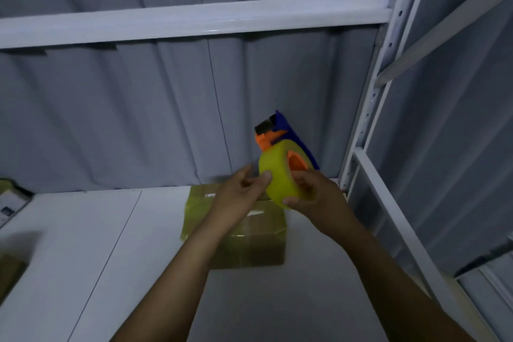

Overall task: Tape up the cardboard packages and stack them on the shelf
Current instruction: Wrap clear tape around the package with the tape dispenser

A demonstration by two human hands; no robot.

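Note:
A cardboard package (251,241), wrapped in shiny yellowish tape, sits on the white shelf surface (111,244) near the back wall. Above it I hold a tape dispenser (280,172) with a yellow roll, orange core and blue body, its cutter end pointing up. My right hand (313,197) grips the roll from the right and below. My left hand (241,191) is at the roll's left side, thumb pressed on the tape face and fingers curled; part of the package is hidden behind both hands.
A white shelf beam (194,20) crosses overhead and a perforated upright post (369,108) stands at the right. Grey corrugated wall lies behind. Another cardboard box (11,272) and a further package (11,202) show at the left edge.

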